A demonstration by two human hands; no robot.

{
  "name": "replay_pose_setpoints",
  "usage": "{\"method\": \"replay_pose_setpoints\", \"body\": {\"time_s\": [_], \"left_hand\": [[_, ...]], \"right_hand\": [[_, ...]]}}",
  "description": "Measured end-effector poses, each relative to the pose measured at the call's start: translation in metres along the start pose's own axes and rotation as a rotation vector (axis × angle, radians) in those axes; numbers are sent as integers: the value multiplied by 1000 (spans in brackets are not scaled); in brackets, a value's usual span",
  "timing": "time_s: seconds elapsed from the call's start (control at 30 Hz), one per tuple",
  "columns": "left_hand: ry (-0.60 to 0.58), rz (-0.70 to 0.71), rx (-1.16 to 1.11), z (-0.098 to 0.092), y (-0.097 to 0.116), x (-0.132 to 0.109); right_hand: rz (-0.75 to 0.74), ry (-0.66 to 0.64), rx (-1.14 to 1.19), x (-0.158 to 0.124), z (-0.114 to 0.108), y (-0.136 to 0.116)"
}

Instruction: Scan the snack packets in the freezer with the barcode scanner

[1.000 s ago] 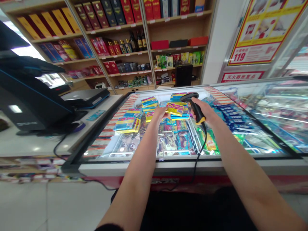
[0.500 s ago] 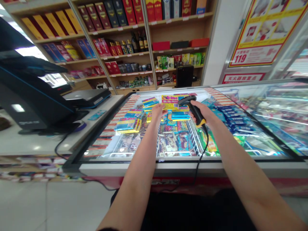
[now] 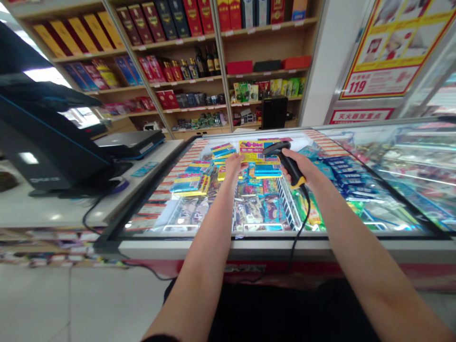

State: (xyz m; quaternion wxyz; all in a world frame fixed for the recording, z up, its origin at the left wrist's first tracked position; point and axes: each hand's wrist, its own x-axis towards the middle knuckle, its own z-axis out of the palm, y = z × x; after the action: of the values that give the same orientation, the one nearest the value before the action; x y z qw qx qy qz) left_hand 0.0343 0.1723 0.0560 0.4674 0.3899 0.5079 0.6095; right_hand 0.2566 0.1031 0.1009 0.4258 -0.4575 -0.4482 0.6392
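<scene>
My left hand [image 3: 233,165] holds a yellow packet [image 3: 251,150] tilted upright above the glass lid of the chest freezer [image 3: 228,244]. My right hand [image 3: 301,168] grips a black barcode scanner [image 3: 285,159] with a yellow band, its head pointing at the packet from the right. The scanner's black cable [image 3: 297,235] hangs down over the freezer's front edge. Beneath the packet lies a stack of blue and yellow packets [image 3: 265,170], and more such packets [image 3: 188,184] are spread over the glass to the left.
A black checkout terminal [image 3: 42,142] and a flat scale-like device [image 3: 128,142] stand on the white counter [image 3: 28,211] at the left. Wooden shelves [image 3: 199,61] with boxes and bottles fill the back wall. A second glass-topped freezer [image 3: 409,161] extends to the right.
My left hand has lifted the yellow packet off the stack and tipped it upright, face toward me. The scanner hand shifted slightly and holds its aim at the packet.
</scene>
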Motion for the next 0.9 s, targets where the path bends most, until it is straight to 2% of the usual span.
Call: {"method": "replay_pose_setpoints", "body": {"time_s": [0.5,0.73,0.9], "left_hand": [[17,8,9,-1,0,0],[200,1,35,-11,11,3],[262,0,221,-28,19,14]], "right_hand": [[-6,-18,3,-1,-1,-1],[-43,2,20,0,-3,0],[-40,27,16,1,-3,0]]}}
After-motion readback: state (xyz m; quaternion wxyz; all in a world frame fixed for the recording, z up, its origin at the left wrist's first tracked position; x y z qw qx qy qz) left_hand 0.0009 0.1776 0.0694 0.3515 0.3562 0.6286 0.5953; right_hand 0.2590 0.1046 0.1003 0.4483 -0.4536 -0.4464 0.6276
